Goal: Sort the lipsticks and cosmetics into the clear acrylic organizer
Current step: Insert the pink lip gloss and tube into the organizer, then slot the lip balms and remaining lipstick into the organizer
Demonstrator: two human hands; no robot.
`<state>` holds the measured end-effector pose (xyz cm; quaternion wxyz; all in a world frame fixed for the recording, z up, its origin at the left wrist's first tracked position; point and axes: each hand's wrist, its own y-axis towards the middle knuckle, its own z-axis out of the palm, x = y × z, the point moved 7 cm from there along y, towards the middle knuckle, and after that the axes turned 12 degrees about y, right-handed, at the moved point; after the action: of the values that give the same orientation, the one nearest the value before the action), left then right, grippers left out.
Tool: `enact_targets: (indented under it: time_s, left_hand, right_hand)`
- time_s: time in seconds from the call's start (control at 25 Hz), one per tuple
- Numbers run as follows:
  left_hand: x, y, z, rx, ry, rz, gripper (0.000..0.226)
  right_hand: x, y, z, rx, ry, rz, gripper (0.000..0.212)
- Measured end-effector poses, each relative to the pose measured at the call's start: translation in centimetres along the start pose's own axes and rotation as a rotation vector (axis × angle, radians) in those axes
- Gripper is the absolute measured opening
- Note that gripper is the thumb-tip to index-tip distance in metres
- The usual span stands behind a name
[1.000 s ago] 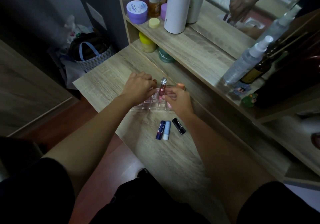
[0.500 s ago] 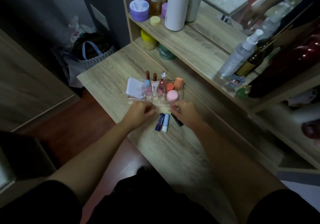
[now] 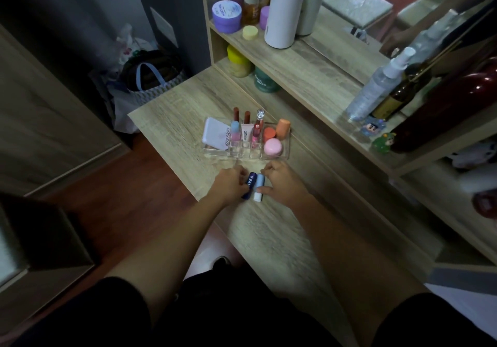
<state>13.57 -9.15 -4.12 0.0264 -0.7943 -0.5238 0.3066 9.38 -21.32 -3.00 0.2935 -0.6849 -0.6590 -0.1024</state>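
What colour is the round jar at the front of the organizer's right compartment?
Pink: the round pink jar, clearest in the head view.

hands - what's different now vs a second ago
Both hands came back from the acrylic organizer toward the person. The left hand now touches the dark blue lip balm, the right hand the light blue one. The black tube is now out of sight. The balms still lie on the table.
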Motion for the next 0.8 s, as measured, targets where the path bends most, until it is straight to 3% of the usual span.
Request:
enact_targets:
  time_s: [0.48,0.6,0.68,0.8]
  left_hand:
    - [1.0,0.0,-0.2,0.038,-0.03,-0.008,0.025]
    - [2.2,-0.4,-1.0,0.004,-0.118,-0.021,0.016]
    - [2.7,-0.6,-2.0,-0.038,-0.178,-0.021,0.022]
    - [2.9,-0.2,-4.4,-0.143,-0.3,0.006,0.025]
  right_hand:
    - [0.1,0.1,-0.5,-0.028,0.101,0.002,0.048]
    - [0.4,-0.4,-1.0,-0.06,0.254,-0.015,0.042]
    - [0.4,-0.5,-1.3,-0.116,0.367,-0.001,0.038]
    - [0.2,-0.1,-2.9,-0.35,0.665,0.087,0.034]
